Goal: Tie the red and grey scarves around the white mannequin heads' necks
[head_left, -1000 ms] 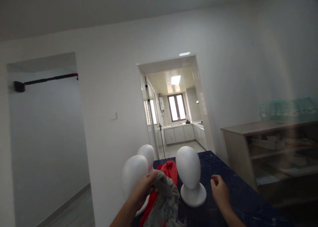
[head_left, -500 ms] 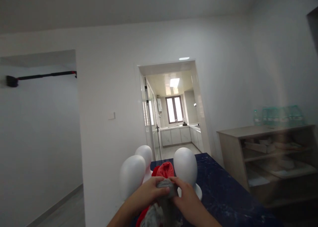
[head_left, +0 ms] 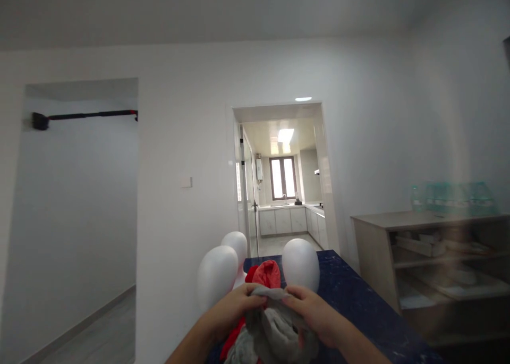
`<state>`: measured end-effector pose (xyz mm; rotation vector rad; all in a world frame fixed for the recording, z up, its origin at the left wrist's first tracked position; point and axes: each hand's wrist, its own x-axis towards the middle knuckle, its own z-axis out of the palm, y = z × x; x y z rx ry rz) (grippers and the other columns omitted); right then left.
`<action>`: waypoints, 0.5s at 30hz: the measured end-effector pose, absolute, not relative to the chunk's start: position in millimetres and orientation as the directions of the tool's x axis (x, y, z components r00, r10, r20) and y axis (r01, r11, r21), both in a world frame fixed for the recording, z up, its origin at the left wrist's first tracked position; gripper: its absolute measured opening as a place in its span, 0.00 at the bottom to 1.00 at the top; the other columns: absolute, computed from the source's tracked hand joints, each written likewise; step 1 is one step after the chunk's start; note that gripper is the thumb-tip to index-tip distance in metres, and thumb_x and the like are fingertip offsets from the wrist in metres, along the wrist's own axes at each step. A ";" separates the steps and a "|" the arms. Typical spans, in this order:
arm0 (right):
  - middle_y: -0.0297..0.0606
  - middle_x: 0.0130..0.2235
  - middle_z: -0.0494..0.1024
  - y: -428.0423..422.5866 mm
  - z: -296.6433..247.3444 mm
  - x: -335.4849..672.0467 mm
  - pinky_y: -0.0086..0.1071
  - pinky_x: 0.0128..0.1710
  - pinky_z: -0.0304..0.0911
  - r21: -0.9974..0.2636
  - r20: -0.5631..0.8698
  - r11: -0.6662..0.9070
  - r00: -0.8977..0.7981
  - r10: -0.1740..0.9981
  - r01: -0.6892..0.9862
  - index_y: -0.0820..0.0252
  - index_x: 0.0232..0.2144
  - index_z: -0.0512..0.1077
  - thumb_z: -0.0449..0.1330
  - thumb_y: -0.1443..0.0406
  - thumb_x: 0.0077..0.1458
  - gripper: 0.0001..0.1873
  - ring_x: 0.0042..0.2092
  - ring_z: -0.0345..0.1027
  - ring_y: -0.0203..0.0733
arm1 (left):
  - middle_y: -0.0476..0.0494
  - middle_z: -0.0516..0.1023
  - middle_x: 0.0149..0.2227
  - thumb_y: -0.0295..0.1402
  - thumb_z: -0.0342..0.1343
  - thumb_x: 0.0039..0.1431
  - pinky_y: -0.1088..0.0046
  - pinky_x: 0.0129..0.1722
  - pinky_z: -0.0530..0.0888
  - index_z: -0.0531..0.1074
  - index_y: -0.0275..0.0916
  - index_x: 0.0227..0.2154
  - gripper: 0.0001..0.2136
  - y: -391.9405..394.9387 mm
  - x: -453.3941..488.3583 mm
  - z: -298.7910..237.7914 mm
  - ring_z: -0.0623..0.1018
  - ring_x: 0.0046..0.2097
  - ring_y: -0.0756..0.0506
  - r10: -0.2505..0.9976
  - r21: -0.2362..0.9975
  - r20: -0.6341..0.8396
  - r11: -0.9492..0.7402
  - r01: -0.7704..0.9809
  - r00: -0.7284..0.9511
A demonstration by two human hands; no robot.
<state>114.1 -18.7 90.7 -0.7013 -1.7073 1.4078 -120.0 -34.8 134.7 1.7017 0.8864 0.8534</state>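
Note:
My left hand (head_left: 235, 308) and my right hand (head_left: 314, 311) both pinch the top edge of a grey knitted cloth (head_left: 274, 332), which hangs bunched between them above a dark blue table (head_left: 358, 305). A red cloth (head_left: 266, 273) sits just behind the grey one, and part of it trails below my left wrist. Three white foam mannequin heads stand on the table beyond my hands: one at the left (head_left: 216, 276), one behind it (head_left: 235, 245), and one at the right (head_left: 301, 264), partly hidden by my right hand.
A wooden shelf unit (head_left: 430, 263) with papers and green bottles stands to the right of the table. An open doorway (head_left: 282, 183) leads to a kitchen straight ahead. Another opening at the left holds a black bar (head_left: 83, 116).
My right hand came off the table and joined my left on the grey cloth; both hands have since spread its top edge apart. The view shifted slightly.

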 end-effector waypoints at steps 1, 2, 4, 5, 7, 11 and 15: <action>0.27 0.28 0.65 -20.7 94.0 116.7 0.27 0.16 0.64 -0.973 0.215 0.228 -0.556 0.803 -0.046 0.58 0.42 0.77 0.63 0.44 0.57 0.25 0.23 0.58 0.31 | 0.45 0.77 0.31 0.40 0.62 0.59 0.70 0.40 0.70 0.78 0.36 0.37 0.11 -35.3 -118.5 133.6 0.76 0.35 0.46 0.858 0.983 0.117 -0.171 0.063 0.501; 0.27 0.29 0.66 -22.4 97.2 119.1 0.27 0.17 0.64 -0.972 0.203 0.232 -0.586 0.785 -0.026 0.58 0.44 0.77 0.65 0.45 0.55 0.26 0.24 0.59 0.31 | 0.46 0.76 0.29 0.42 0.61 0.61 0.67 0.41 0.72 0.77 0.37 0.36 0.12 -35.8 -116.7 133.1 0.76 0.33 0.46 0.851 0.995 0.097 -0.100 -0.023 0.517; 0.29 0.34 0.71 -24.7 101.4 121.7 0.26 0.23 0.66 -0.967 0.191 0.253 -0.650 0.736 0.003 0.56 0.48 0.77 0.71 0.49 0.50 0.27 0.27 0.63 0.32 | 0.53 0.67 0.21 0.44 0.60 0.63 0.66 0.37 0.74 0.74 0.39 0.32 0.13 -37.0 -111.9 134.9 0.70 0.24 0.50 0.843 0.991 0.057 0.016 -0.130 0.534; 0.29 0.36 0.73 -25.5 101.7 120.8 0.27 0.27 0.67 -0.963 0.189 0.270 -0.680 0.708 0.013 0.55 0.49 0.77 0.74 0.53 0.47 0.29 0.30 0.65 0.32 | 0.57 0.62 0.19 0.45 0.60 0.63 0.68 0.34 0.74 0.73 0.39 0.30 0.14 -37.8 -108.8 137.7 0.65 0.21 0.52 0.843 0.987 0.039 0.053 -0.154 0.537; 0.29 0.36 0.74 -26.0 97.0 113.6 0.27 0.33 0.67 -0.954 0.194 0.299 -0.713 0.674 0.024 0.55 0.49 0.77 0.78 0.58 0.40 0.32 0.33 0.66 0.33 | 0.59 0.56 0.18 0.44 0.61 0.63 0.72 0.28 0.72 0.73 0.39 0.30 0.13 -40.3 -100.6 146.8 0.57 0.19 0.54 0.828 0.981 0.011 0.100 -0.167 0.561; 0.28 0.35 0.77 -25.1 70.7 85.1 0.30 0.37 0.65 -0.958 0.220 0.286 -0.728 0.650 -0.034 0.54 0.45 0.78 0.80 0.60 0.30 0.35 0.36 0.68 0.37 | 0.58 0.57 0.21 0.43 0.62 0.63 0.75 0.25 0.69 0.78 0.35 0.39 0.14 -47.6 -80.3 172.6 0.55 0.21 0.56 0.758 0.975 0.052 0.103 -0.198 0.650; 0.29 0.34 0.78 -21.4 51.3 79.5 0.31 0.38 0.64 -0.971 0.213 0.220 -0.761 0.613 -0.095 0.57 0.39 0.78 0.78 0.60 0.30 0.29 0.35 0.69 0.38 | 0.58 0.56 0.23 0.39 0.63 0.63 0.76 0.28 0.69 0.79 0.32 0.44 0.14 -47.4 -74.4 197.0 0.56 0.22 0.56 0.764 0.938 0.195 0.037 -0.343 0.615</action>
